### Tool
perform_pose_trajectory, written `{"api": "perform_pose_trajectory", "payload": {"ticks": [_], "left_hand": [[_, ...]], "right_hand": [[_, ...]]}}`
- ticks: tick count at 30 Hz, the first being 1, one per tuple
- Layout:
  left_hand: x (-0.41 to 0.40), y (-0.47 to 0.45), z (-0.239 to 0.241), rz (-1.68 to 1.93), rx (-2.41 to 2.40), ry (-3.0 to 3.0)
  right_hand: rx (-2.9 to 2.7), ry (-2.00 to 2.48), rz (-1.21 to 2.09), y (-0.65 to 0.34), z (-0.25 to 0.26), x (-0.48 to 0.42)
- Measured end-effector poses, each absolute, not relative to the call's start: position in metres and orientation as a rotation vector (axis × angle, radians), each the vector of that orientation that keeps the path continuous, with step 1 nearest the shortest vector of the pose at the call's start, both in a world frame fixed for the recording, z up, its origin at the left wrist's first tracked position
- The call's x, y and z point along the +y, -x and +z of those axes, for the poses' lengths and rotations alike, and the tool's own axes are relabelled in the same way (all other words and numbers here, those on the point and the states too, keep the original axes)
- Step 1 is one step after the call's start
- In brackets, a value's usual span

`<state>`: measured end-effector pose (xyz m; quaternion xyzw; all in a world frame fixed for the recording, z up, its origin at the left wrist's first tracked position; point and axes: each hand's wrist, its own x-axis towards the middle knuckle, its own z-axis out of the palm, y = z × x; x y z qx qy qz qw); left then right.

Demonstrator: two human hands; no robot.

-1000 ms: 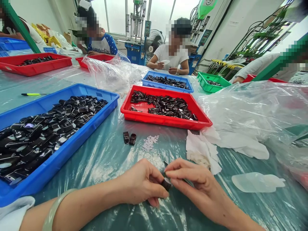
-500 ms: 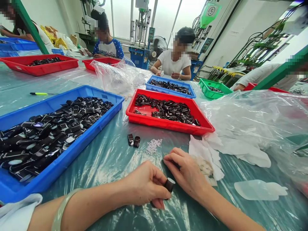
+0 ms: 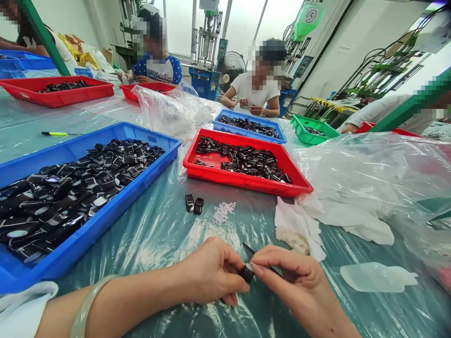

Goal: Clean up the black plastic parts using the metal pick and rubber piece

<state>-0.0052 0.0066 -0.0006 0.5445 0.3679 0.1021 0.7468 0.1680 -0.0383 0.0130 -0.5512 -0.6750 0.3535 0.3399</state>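
My left hand is closed around a small black plastic piece with a pale oval end, pinched between thumb and fingers. My right hand is closed too, its thumb and index fingertips meeting at the piece's pale end. A thin dark stick-like tool juts out from the right fingers; its kind I cannot make out. Whether something small sits between the fingertips is hidden. Beyond the hands lie a pile of tiny white bits and two glossy black pieces side by side.
A blue tray of black pieces stands left, a red tray of them ahead. A white cloth, clear plastic sheeting and a translucent bottle lie right. Co-workers sit across the table.
My right hand has drawn back toward me from near the white bits and met the black piece in my left hand. The dark tool now shows in it. My left hand stays nearly still.
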Motion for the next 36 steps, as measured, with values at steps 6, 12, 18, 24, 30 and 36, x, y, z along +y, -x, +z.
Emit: {"api": "perform_pose_trajectory", "payload": {"ticks": [6,12,18,24,30,36], "left_hand": [[0.005,0.005,-0.004,0.242,0.817,-1.217],[0.003,0.007,-0.006,0.260,0.778,-1.321],[0.003,0.008,-0.007,0.261,0.766,-1.362],[0.004,0.007,-0.006,0.262,0.776,-1.255],[0.004,0.006,-0.002,0.261,0.818,-1.208],[0.005,0.006,-0.001,0.250,0.811,-1.218]], "right_hand": [[-1.653,1.462,1.001,-0.165,0.013,-0.037],[-1.568,1.509,1.094,-0.163,0.015,-0.033],[-1.616,1.448,1.081,-0.166,0.018,-0.038],[-1.916,1.251,0.682,-0.168,0.015,-0.044],[-2.043,1.197,0.364,-0.170,0.009,-0.046],[-2.050,1.188,0.426,-0.169,0.006,-0.045]]}}
